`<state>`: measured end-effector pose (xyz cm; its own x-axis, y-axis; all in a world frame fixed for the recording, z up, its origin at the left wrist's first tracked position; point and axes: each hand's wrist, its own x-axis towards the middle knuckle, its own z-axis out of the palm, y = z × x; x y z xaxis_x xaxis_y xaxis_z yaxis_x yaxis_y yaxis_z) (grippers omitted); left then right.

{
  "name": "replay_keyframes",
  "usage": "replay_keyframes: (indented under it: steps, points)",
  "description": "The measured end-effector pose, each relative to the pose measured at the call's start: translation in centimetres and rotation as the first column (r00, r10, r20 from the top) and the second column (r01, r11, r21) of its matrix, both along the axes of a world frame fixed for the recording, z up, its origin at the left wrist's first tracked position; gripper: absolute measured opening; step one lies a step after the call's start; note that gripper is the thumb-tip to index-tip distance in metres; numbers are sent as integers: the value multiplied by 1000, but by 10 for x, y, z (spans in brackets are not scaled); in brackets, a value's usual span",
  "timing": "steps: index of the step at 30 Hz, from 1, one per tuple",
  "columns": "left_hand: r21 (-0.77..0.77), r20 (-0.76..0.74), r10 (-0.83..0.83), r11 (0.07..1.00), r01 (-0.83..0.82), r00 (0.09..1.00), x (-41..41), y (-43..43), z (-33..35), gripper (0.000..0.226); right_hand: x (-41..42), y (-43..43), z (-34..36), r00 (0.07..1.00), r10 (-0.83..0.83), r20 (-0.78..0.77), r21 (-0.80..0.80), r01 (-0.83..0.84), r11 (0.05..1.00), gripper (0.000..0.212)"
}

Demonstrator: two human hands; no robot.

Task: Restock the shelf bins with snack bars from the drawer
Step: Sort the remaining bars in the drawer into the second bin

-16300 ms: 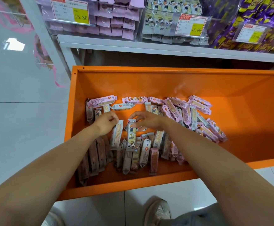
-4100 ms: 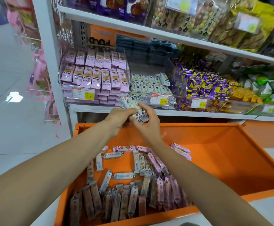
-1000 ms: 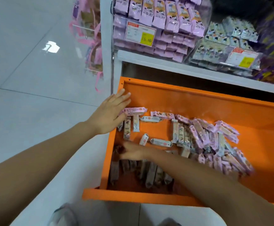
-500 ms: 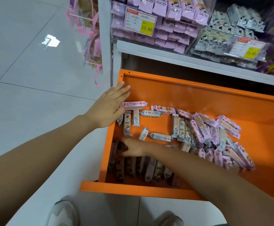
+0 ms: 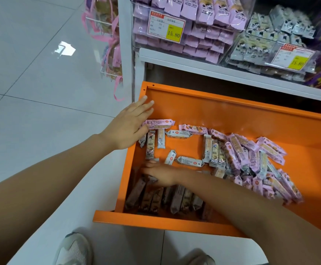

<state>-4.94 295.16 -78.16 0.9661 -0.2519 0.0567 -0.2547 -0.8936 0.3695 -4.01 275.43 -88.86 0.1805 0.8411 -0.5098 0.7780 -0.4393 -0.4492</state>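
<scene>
Head view: orange drawer (image 5: 222, 104) stands open below the shelf bins (image 5: 139, 44). It holds the snack bars: a loose pink heap (image 5: 251, 159) to the right and a shaded row (image 5: 155, 197) at the near-left corner, long axes running front to back. Your right hand (image 5: 161, 174) lies on that row's far ends, fingers (image 5: 148, 169) pointing left, across the bars' length; whether they grasp or lie flat, cannot tell. Your left hand (image 5: 131, 127) rests over the left rim, fingers straight, holding nothing. Judgement: the right hand is nearer, so close it across the narrow width.
</scene>
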Motion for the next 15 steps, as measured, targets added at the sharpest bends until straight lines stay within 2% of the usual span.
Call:
replay_keyframes:
  steps: [4,8,12,15]
  points:
    - [-1,6,-1,1000,1,1000,0,0,0,72,17,-18,7,995,-62,-74,84,68,994,47]
    - [5,-10,11,1000,-11,1000,-1,-1,2,67,32,-29,7,991,-111,-78,123,120,985,43]
    - [10,-19,16,1000,-16,1000,-1,-2,3,66,55,-43,7,970,-240,-22,110,241,964,40]
    - [-5,-13,17,1000,-17,1000,-1,-2,2,70,57,-50,4,949,-306,70,181,290,940,54]
